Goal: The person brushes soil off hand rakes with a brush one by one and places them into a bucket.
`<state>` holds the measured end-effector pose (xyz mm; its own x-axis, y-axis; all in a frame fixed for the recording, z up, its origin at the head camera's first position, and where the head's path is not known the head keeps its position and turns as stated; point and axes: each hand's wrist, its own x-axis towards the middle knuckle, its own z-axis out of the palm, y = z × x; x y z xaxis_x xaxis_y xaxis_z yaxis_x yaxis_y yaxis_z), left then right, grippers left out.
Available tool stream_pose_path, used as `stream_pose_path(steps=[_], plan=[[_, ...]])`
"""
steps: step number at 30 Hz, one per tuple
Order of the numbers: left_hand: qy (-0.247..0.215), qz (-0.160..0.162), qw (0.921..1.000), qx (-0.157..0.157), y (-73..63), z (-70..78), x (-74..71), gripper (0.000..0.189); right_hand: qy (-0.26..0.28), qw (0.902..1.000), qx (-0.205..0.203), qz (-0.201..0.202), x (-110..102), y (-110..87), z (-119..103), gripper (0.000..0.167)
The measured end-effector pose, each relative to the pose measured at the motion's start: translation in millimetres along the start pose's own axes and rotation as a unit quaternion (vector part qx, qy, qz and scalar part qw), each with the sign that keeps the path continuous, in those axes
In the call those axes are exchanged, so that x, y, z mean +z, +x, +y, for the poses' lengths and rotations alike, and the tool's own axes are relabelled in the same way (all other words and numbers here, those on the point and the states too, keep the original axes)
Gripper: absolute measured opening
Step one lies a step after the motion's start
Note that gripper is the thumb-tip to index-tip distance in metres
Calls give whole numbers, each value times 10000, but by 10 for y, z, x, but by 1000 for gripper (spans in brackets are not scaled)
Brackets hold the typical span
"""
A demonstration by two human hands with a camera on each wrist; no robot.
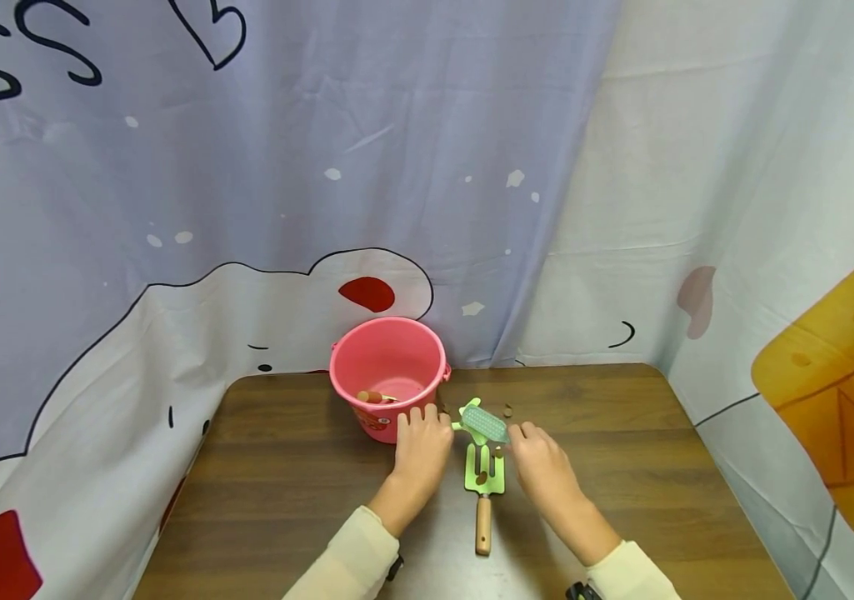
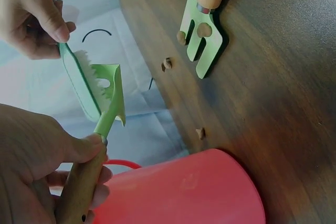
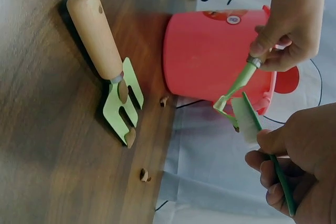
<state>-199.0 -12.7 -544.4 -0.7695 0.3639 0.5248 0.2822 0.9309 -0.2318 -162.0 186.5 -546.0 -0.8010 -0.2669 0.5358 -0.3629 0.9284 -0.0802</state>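
Green tool (image 2: 116, 85) held up off the worktop (image 1: 307, 500), just beside the bucket (image 3: 210, 59), brush (image 2: 80, 85) bristles against its head. Main risk, as you stand: loosened dirt drops on the worktop rather than anywhere contained, since the tool's head sits outside the bucket's rim. Bits (image 2: 167, 63) already lie there, and two more rest on the fork (image 2: 205, 38); a careless sleeve or knuckle could scatter them. Push the brush too hard and the tool may twist, because your left grip is on the handle, well back from where the bristles press. Bristles could also snag at the hole or the bent edge and jerk your pinch loose. Elbow room is tight: a wide stroke might knock the bucket.

Hands: your left (image 1: 423, 450) curls round the tool's wooden handle, thumb laid along it near the collar. Your right (image 1: 546, 471) pinches the brush's handle between thumb and curled fingers; neither hand has slack. No hand touches the fork, lying flat below.
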Motion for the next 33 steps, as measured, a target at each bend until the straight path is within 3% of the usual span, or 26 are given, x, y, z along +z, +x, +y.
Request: stream_pose_path(steps=[14, 25, 33], plan=[[-56, -121, 9999, -39, -33, -47, -11, 13, 20, 9998, 85, 154, -22, 14, 60, 26], [-193, -272, 9994, -47, -42, -83, -7, 8, 245, 9987, 395, -210, -93, 49, 89, 24], [-199, -278, 9994, -65, -66, -125, 34, 11, 510, 9955, 670, -427, -127, 34, 262, 21]])
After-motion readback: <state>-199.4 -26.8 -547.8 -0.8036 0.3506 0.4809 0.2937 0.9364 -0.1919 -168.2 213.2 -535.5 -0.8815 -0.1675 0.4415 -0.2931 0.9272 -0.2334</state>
